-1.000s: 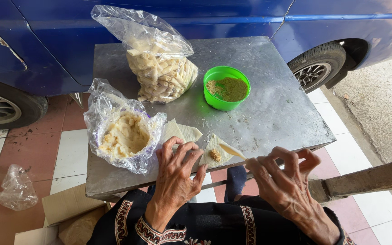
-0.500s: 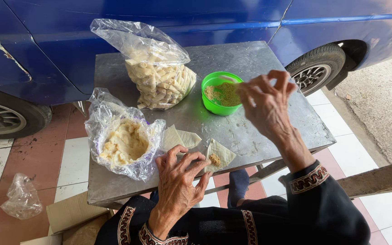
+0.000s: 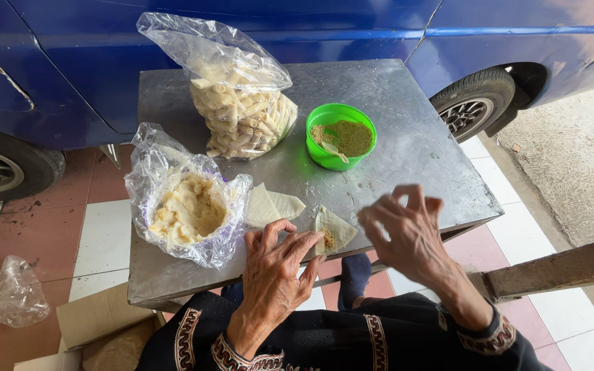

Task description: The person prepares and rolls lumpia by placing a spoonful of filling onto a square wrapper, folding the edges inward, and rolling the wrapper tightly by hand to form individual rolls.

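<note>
Metal table (image 3: pixel 407 158): tall clear bag of rolled pastries (image 3: pixel 242 113), open clear bag of dough (image 3: pixel 187 209), green bowl (image 3: pixel 340 136). Left hand (image 3: pixel 276 264) fingertips press a filled wrapper (image 3: pixel 331 232); right hand (image 3: pixel 407 230) hovers, loosely curled, empty.

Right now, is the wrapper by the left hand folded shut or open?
Open: the wrapper lies partly unfolded on the table, brown filling showing, left hand touching it.

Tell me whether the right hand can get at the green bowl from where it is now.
Probably yes. The right hand hovers empty just in front of the green bowl, and only bare metal table lies between them; nothing blocks the way.
</note>
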